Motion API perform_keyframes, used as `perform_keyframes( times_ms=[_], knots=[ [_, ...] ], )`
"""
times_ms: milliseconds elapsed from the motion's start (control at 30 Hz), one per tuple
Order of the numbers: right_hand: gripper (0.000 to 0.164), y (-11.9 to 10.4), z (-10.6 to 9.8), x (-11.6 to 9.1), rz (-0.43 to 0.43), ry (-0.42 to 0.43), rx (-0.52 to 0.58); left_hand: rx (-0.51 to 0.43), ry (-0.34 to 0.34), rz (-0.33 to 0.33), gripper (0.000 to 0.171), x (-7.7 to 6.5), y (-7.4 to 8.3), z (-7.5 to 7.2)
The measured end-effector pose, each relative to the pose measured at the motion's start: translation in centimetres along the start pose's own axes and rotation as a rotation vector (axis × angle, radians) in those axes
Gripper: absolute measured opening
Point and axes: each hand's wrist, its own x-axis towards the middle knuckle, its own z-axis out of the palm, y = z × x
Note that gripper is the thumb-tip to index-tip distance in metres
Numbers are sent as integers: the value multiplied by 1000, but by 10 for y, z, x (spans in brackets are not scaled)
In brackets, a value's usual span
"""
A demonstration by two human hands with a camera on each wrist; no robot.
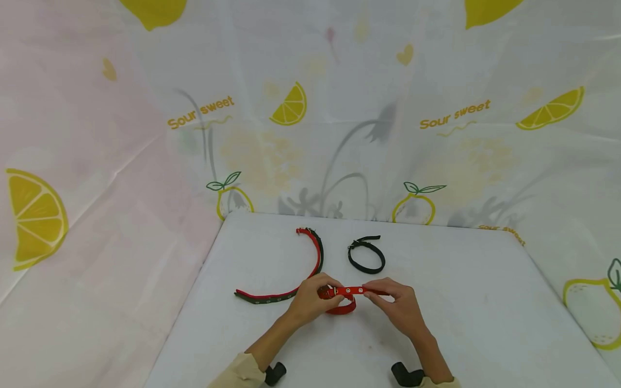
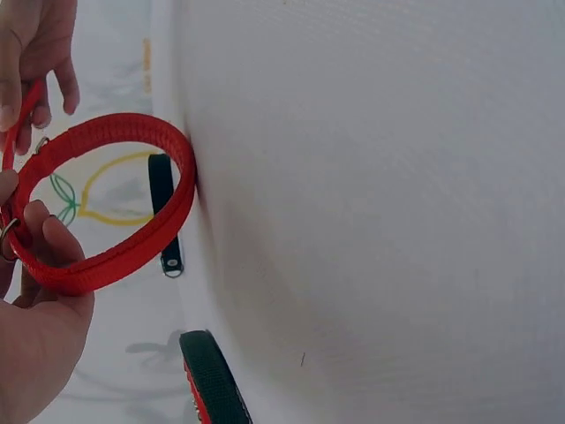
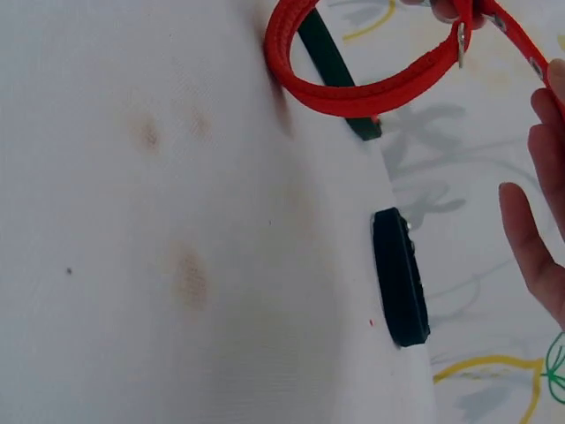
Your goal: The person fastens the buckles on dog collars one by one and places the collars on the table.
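Observation:
A red collar (image 1: 342, 310) with a metal buckle and eyelets is bent into a loop just over the white table. My left hand (image 1: 310, 298) grips it by the buckle end, fingers curled about the band, as the left wrist view shows close up. The punched free end of the strap runs out through the buckle side to my right hand (image 1: 399, 306), which pinches it between thumb and fingers. That strap is stretched straight between the hands. In the right wrist view the loop (image 3: 353, 99) hangs below the buckle, and part of the right hand (image 3: 546, 212) is cut off.
Behind the left hand, a long red and dark green strap (image 1: 271, 298) with eyelets lies in a curve. A black collar (image 1: 367, 269), buckled into a ring, lies farther back. The white table (image 1: 466, 285) ends at a lemon-print cloth (image 1: 339, 134).

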Motion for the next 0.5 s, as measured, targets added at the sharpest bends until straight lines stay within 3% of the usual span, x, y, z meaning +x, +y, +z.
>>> perform_keyframes(
  times_ms=[233,500],
  knots=[
    [19,13,9,-7,126,-20,-9,-23,4,-1,21,-2,-2,0],
    [15,10,13,-8,212,-76,36,-26,-15,3,20,-1,-6,0]
  ],
)
